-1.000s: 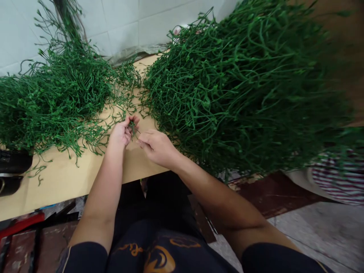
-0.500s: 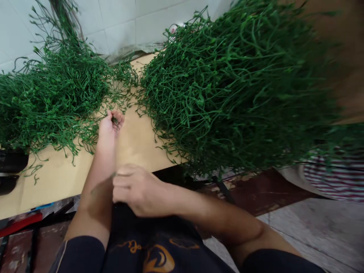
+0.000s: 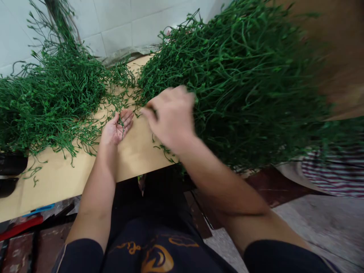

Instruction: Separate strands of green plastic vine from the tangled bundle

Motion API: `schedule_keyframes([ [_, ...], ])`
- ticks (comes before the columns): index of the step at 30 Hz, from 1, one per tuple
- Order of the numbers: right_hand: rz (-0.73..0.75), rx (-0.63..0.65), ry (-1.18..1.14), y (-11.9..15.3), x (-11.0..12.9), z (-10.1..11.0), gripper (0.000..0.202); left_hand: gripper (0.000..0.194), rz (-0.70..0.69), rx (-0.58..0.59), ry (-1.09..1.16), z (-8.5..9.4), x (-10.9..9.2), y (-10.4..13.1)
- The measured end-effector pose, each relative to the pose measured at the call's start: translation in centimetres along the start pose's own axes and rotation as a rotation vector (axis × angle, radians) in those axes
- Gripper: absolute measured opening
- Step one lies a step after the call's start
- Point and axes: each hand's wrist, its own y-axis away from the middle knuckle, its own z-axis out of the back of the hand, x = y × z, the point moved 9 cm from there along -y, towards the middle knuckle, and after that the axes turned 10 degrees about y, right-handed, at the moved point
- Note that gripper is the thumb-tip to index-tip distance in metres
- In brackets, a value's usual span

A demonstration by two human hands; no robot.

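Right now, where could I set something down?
Bare table shows between the left hand and right heap, and along the front edge before the left heap. The heaps are crowded, with loose stems between them.

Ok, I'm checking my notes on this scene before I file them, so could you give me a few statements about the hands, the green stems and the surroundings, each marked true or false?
1. The left hand is palm up with a bit of green on it. True.
2. The right hand touches the left hand. False: a gap separates them, with tan tabletop showing.
3. The larger heap of budded green stems is on the person's right. True.
4. The wall behind is red brick. False: it is pale tile.
5. A striped cloth shows near the right edge. True.
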Motion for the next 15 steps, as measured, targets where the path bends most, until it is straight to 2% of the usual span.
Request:
schedule_keyframes([
  [1,0.085,0.086,-0.097,0.0,2.0,-2.8,0.034,0.033,0.000,-0.002,-0.008,-0.1,0.1,0.0],
  [3,0.139,0.221,-0.268,-0.3,4.4,-7.2,0.036,0.033,-0.009,0.005,-0.035,-0.4,0.2,0.2],
  [5,0.103,0.221,-0.358,-1.3,4.7,-9.0,0.036,0.028,-0.035,0.022,-0.073,-0.8,0.2,0.4],
  [9,0.018,0.069,-0.287,-2.8,3.5,-7.5,0.027,0.019,-0.166,-0.031,-0.247,-0.8,0.1,0.2],
  [12,0.014,0.107,-0.282,-2.8,3.5,-6.7,0.026,0.012,-0.308,-0.089,-0.412,-0.6,-0.1,0.0],
  [15,0.032,0.127,-0.338,-2.9,3.9,-6.7,0.031,0.010,-0.361,-0.098,-0.522,-0.8,-0.1,0.0],
])
